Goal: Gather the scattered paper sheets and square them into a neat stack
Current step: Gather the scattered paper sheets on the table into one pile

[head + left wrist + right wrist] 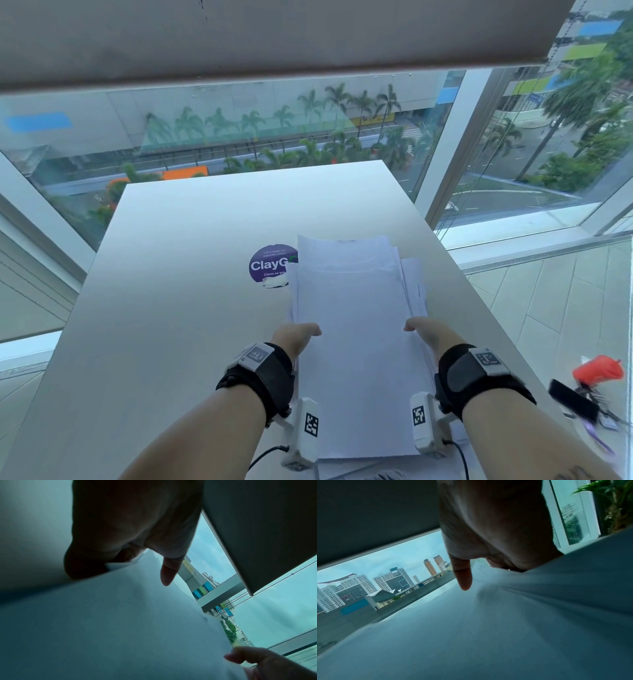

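while gripped at both long edges, paper stack [356,342] on the white table [191,308], just right of the purple sticker [270,265] and covering its edge. left hand [297,337] thumb on top, fingers curled under; right hand [428,334] the same. far ends of sheets still fanned unevenly. keys [589,394] well right of sticker.

A white tabletop [191,308] carries the loose paper sheets [356,342] right of its middle. A round purple sticker [269,265] lies just left of them, partly covered. Near the right edge sit an orange object [597,368] and dark keys [582,404].
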